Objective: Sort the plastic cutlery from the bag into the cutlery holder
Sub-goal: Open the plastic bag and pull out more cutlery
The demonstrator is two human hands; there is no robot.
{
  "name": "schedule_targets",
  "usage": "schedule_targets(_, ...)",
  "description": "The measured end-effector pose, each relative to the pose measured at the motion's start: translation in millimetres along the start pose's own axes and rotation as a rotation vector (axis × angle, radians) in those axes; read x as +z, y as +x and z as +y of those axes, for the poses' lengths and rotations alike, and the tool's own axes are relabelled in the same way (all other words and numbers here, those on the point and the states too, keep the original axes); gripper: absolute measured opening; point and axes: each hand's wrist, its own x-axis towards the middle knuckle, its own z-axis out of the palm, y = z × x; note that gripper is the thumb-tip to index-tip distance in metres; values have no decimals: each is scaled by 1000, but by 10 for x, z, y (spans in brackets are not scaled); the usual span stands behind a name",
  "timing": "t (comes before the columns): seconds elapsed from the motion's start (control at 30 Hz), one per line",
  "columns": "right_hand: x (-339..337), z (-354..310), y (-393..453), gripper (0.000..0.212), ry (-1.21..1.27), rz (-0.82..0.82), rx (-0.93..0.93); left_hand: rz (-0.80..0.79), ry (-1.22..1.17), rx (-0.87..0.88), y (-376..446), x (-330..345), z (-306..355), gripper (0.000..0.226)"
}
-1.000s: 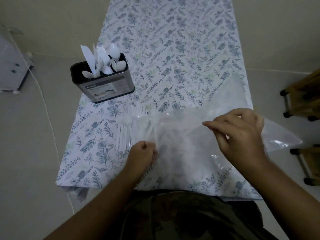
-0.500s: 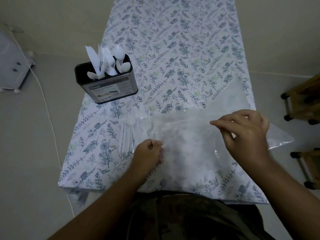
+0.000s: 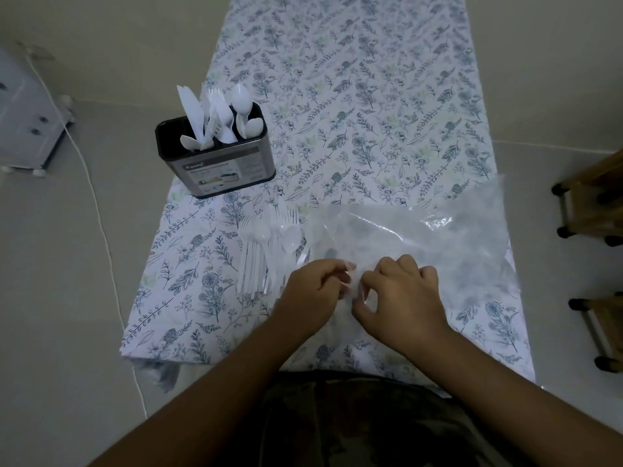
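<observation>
A clear plastic bag (image 3: 421, 230) lies flat on the floral tablecloth (image 3: 354, 96), nearly see-through. My left hand (image 3: 313, 291) and my right hand (image 3: 401, 294) meet at its near left edge, both pinching the plastic. A pile of white plastic forks and spoons (image 3: 269, 244) lies loose on the cloth just left of the bag. The dark metal cutlery holder (image 3: 215, 156) stands at the table's left side, with white knives, forks and spoons upright in its compartments.
A white cable (image 3: 97, 214) runs along the floor left of the table, beside a grey appliance (image 3: 23, 116). Wooden furniture legs (image 3: 590, 210) stand on the right. The table's near edge is at my waist.
My right hand has moved left across the bag to meet my left hand. The bag has flattened, and the cutlery pile now lies outside it.
</observation>
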Motion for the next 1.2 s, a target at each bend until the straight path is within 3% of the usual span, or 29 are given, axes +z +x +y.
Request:
schedule_targets(0.13, -3, 97, -29, 23, 221, -18, -8, 19, 457, 87, 165, 97, -203, 28)
schedule_targets(0.3, -4, 176, -57, 17, 398, 94, -6, -56, 753, 37, 237, 227, -260, 15)
schedule_targets(0.43, -11, 276, -36, 13, 404, 128, 31, -46, 677, 9, 133, 171, -196, 12)
schedule_targets(0.73, 193, 639, 195, 17, 349, -106, -4, 235, 369, -211, -400, -538, -373, 12)
schedule_targets(0.77, 232, 664, 216, 23, 331, -132, -15, 282, 328, -241, -414, -558, -389, 11)
schedule_targets(0.9, 378, 686, 180, 82, 226, -327, -99, 345, 265, -282, -309, -517, -326, 10)
schedule_targets(1.13, 430, 869, 29, 75, 317, -324, -239, 272, 349, -256, 42, -264, -157, 10)
schedule_targets(1.2, 421, 922, -16, 58, 297, -234, -289, 248, 440, -220, 46, -196, -135, 12)
